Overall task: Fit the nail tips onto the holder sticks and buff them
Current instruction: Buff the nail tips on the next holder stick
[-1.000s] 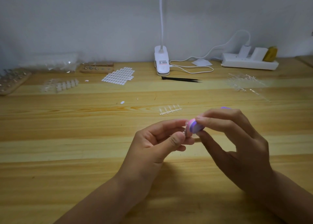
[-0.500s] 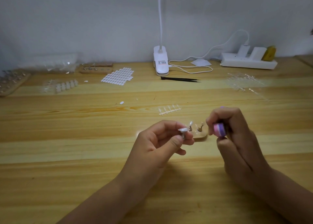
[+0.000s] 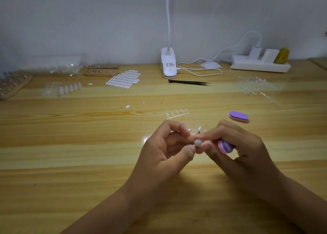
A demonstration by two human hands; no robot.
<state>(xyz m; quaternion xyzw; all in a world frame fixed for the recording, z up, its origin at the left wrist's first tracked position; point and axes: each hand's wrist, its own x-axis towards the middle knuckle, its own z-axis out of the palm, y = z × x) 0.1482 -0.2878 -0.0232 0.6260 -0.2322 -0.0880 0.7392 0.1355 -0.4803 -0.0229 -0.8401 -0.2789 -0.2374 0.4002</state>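
Mid-desk, low over the wooden table (image 3: 70, 163), both hands meet fingertip to fingertip.

Left hand (image 3: 164, 152): thumb and forefinger are curled and pinch a holder stick (image 3: 194, 146). Most of the stick is hidden by the fingers. A pale nail tip (image 3: 197, 142) sits on top of it, raised off the table between the two hands.

Right hand (image 3: 237, 150): the forefinger and thumb tips touch the sides of the nail tip. The other fingers are curled round a pink-and-purple buffer block (image 3: 225, 146), and one end of it pokes out toward the left hand. I cannot tell whether the block touches the nail tip.

Just behind the knuckles, a second nail tip (image 3: 199, 128) stands upright on its own stick. Its base is hidden.

On the table beyond the hands:
- A strip of clear tips (image 3: 177, 113) lies flat.
- A spare buffer (image 3: 238, 116) lies flat to the right of the strip, well apart from it.
- One loose white sticker (image 3: 127, 106) lies to the left.

Back row, left to right:
- A wooden tray (image 3: 12, 86) at the edge.
- A cluster of clear tips (image 3: 63, 89).
- A small wooden block (image 3: 100, 71) with pegs.
- A sheet of white stickers (image 3: 123, 78).
- A clip lamp (image 3: 168, 63), with black tweezers (image 3: 189, 82) lying in front of it.
- Clear plastic frames (image 3: 254, 85).
- A white power strip (image 3: 260, 66) against the wall.
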